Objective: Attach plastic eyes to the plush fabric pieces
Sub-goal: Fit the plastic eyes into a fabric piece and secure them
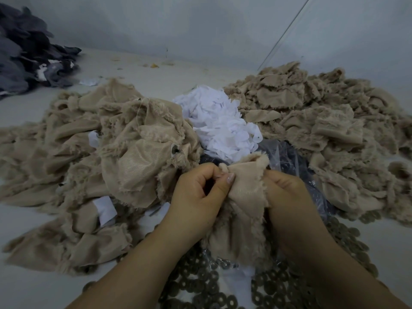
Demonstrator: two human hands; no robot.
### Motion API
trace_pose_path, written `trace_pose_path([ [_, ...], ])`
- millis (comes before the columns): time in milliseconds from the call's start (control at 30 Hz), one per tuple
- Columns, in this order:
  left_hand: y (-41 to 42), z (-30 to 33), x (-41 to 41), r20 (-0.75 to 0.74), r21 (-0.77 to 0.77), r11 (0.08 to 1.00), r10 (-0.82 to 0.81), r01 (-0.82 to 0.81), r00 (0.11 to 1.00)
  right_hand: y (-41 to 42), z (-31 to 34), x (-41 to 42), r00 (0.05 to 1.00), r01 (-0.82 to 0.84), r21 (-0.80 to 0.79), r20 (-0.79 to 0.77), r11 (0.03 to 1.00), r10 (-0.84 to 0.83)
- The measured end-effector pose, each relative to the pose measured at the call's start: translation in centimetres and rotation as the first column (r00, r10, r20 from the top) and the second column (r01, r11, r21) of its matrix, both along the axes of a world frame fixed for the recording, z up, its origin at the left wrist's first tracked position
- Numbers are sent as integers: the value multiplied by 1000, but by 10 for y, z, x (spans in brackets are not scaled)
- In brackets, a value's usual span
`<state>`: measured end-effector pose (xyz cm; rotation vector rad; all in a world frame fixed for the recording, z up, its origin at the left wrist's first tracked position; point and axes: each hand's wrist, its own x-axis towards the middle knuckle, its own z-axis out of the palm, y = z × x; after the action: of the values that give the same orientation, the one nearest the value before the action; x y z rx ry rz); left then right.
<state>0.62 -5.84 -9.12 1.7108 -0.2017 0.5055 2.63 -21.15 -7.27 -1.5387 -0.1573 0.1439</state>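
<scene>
My left hand (196, 192) and right hand (287, 192) both have a closed grip on one beige plush fabric piece (244, 197), above dark ring washers (200, 284).

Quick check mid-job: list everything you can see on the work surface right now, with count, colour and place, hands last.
held plush piece: one, beige, centre, between both hands
left plush pile: one heap, beige, left of centre
right plush pile: one heap, beige, right
white cut pieces: one heap, white, centre back
washers: many, dull grey-brown rings, near edge under the arms
clear plastic bag: one, dark contents, behind right hand
dark fabric pile: one heap, grey-black, far left
table: one, pale grey
left hand: pinching the piece
right hand: gripping the piece
</scene>
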Motion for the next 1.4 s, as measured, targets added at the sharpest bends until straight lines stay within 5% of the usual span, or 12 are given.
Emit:
trace_pose_path([
  [100, 0, 2, -1, 9, 63, 998, 16, -17, 1000, 0, 5, -2, 994, 9, 51, -111, 999, -3],
  [267, -3, 5, -3, 36, 181, 983, 33, -39, 999, 3, 3, -6, 998, -4, -31, 69, 1000, 6],
  [567, -1, 4, -4, -39, 15, 999, -47, 48, 998, 3, -7, -2, 999, 21, 130, -36, 991, -17],
  [800, -2, 4, -4, 12, 79, 997, 17, -18, 1000, 2, -5, -5, 998, 50, 177, -53, 983, -41],
  [1000, -3, 0, -4, -17, 61, 993, 105, -104, 994, -5, 2, 2, 998, 61, -110, 9, 992, -60],
  [1067, -3, 4, -7, 78, 163, 978, 119, -130, 990, -9, 3, 7, 999, 47, -122, -12, 991, -49],
  [1200, -11, 15, -18, 357, 512, 859, -191, -20, 914, -16, 9, 16, 999, 51, -127, 5, 991, -50],
  [1300, -23, 15, -26, 200, 643, 727, -465, 243, 862, -22, 10, 20, 996, 87, -130, -3, 988, -88],
  [1400, -32, 11, -31, 14, 740, 566, -553, 363, 833, -23, 9, 22, 995, 84, -95, -46, 992, -88],
])
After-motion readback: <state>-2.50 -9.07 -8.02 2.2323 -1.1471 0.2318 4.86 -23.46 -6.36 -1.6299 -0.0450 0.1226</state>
